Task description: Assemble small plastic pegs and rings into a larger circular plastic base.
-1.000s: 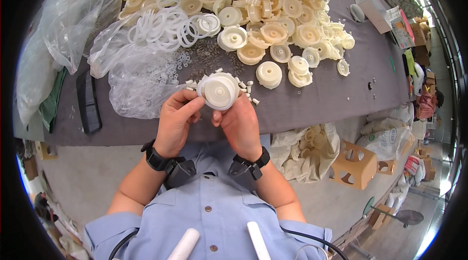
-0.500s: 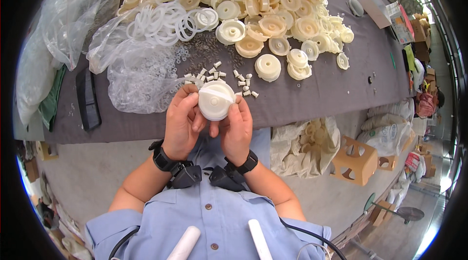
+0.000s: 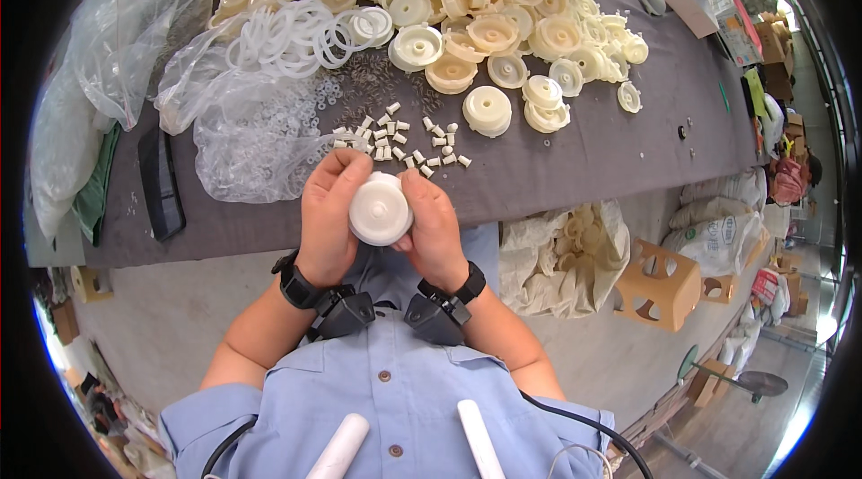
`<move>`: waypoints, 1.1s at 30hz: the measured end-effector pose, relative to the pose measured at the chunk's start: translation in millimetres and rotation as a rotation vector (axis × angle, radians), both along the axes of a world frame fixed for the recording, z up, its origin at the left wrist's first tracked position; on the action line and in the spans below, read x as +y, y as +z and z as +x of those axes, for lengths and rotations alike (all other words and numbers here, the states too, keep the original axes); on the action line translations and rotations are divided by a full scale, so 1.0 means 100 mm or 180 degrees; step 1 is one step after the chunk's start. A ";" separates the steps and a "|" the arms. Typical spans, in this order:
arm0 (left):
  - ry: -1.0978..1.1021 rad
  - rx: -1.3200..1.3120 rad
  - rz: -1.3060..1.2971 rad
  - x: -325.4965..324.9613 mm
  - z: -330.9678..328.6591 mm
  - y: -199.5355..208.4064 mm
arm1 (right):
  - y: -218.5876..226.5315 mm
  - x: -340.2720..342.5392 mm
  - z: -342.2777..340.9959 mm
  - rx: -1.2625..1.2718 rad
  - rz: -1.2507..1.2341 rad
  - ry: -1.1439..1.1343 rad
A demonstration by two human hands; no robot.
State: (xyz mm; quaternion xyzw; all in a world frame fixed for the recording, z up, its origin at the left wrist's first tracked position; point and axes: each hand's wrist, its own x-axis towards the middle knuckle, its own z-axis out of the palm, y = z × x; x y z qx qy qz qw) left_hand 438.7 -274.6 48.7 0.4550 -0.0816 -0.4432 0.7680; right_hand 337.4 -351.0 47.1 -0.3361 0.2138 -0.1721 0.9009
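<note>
Between my two hands, just off the table's front edge, is a round white plastic cap with a small raised knob at its centre. My left hand grips its left side, and my right hand closes on its right side. Some fingers are hidden beneath and behind the cap. Right beyond my fingertips lies a loose group of small white plastic plugs. Farther back, a big pile of cream round plastic parts covers the table.
White rings lie on a clear plastic bag of small washers at left. Tiny springs are scattered beside them. A dark phone-like slab rests on the grey-covered table. Below stands a sack of parts.
The cap has been turned: the bar across its face no longer shows and a centre knob does. Both hands have come down slightly toward me, uncovering more plugs.
</note>
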 end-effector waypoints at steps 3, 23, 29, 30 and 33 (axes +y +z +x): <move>0.0533 0.0086 0.0066 -0.10 0.00 0.08 | -0.06 0.10 -0.02 -0.0463 0.0317 -0.0205; 0.0785 -0.0403 0.0019 -0.24 -0.23 0.02 | -0.01 0.21 -0.10 -0.0136 -0.0136 -0.0968; 0.0013 -0.0428 -0.0350 -0.01 -0.24 -0.13 | -0.06 0.08 -0.24 -0.0388 -0.0213 -0.1088; -0.0003 -0.0420 -0.0361 0.00 -0.24 -0.14 | -0.09 0.07 -0.25 -0.0545 -0.0077 -0.1110; -0.0565 -0.0402 -0.0084 0.00 -0.21 -0.13 | -0.09 0.05 -0.29 -0.0261 -0.0113 -0.0845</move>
